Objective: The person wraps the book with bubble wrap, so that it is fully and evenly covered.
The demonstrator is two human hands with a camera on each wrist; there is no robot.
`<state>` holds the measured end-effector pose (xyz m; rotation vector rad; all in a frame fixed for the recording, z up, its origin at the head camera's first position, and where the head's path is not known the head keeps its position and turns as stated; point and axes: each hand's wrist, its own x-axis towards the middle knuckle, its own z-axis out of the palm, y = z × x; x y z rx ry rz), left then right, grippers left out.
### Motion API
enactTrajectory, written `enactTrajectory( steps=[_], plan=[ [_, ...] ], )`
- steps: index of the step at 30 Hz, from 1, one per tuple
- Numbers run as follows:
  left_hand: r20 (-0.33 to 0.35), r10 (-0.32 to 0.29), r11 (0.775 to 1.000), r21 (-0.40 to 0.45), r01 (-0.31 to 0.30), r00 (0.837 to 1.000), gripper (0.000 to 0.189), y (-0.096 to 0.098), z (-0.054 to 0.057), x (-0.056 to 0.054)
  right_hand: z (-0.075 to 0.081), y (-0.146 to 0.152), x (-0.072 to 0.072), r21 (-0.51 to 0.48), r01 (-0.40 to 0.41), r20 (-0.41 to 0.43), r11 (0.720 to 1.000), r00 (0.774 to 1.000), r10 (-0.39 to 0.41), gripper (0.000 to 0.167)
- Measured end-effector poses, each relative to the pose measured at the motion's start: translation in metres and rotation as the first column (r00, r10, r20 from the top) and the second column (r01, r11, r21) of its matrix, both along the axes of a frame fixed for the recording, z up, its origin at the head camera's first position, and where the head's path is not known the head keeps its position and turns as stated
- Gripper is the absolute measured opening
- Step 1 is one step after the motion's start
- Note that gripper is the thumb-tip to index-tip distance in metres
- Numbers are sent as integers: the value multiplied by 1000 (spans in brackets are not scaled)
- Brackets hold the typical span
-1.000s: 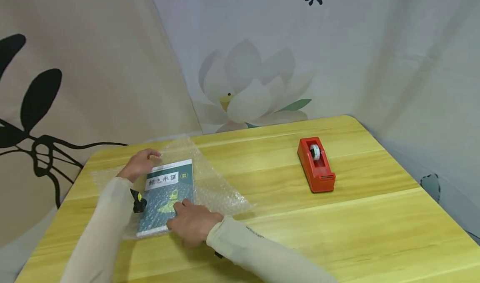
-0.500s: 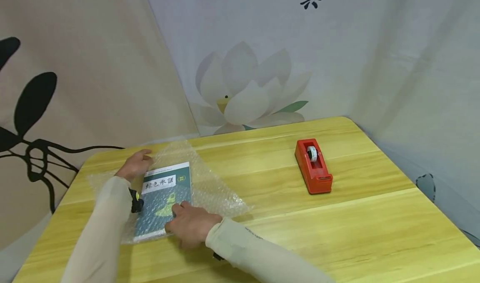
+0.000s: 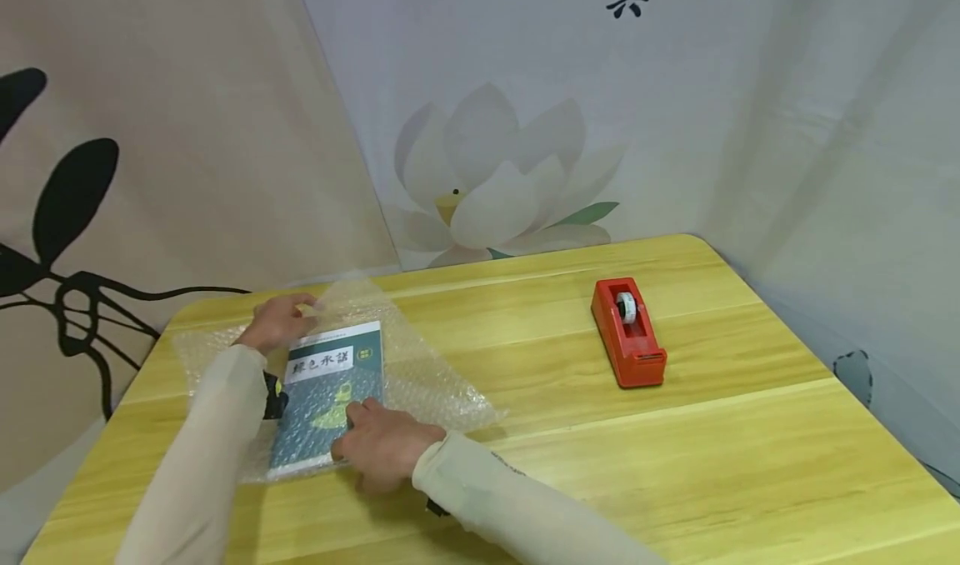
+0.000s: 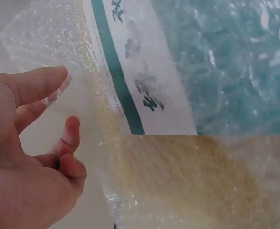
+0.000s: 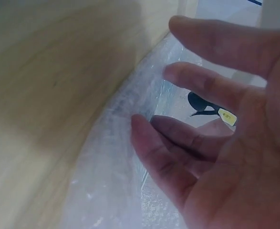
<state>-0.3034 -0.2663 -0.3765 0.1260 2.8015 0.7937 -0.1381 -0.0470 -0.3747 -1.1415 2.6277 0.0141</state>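
A green and white book lies under a clear sheet of bubble wrap on the left part of the table. At the book's far left corner, my left hand pinches the wrap's edge between thumb and a fingertip. The left wrist view shows the wrap over the book's printed cover, with the other fingers of my left hand bent. My right hand rests at the book's near right edge. In the right wrist view my right hand has loosely spread fingers touching the wrap's edge.
A red tape dispenser holding a roll of tape stands on the right of the wooden table. Behind the table hangs a pale cloth backdrop printed with a lotus and dark leaves.
My left hand has shifted slightly at the book's far corner. The right hand, book and tape dispenser keep their places; the head view has tilted a little.
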Motion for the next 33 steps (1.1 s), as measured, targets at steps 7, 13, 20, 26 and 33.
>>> enactTrajectory(
  steps=[7, 13, 20, 26, 33],
  plan=[
    [-152, -46, 998, -46, 39, 987, 34, 1, 3, 1, -1, 0, 0, 17, 5, -28, 1000, 1000, -4, 42],
    [-93, -105, 994, 12, 107, 990, 39, 5, 6, 3, -2, 0, 1, 8, 11, -28, 1000, 1000, -10, 37],
    [-53, -140, 990, 27, 142, 989, 41, 12, 11, 9, -2, -1, 2, 7, 11, -32, 1000, 999, -10, 38],
    [-74, -161, 987, 6, 162, 984, 39, 11, 17, 13, -2, 0, 1, 1, 10, -44, 1000, 999, -10, 38],
    [-80, -147, 988, 29, 150, 986, 40, 7, 18, 16, -3, 2, 2, -4, 7, -43, 1000, 999, -7, 39]
  ],
)
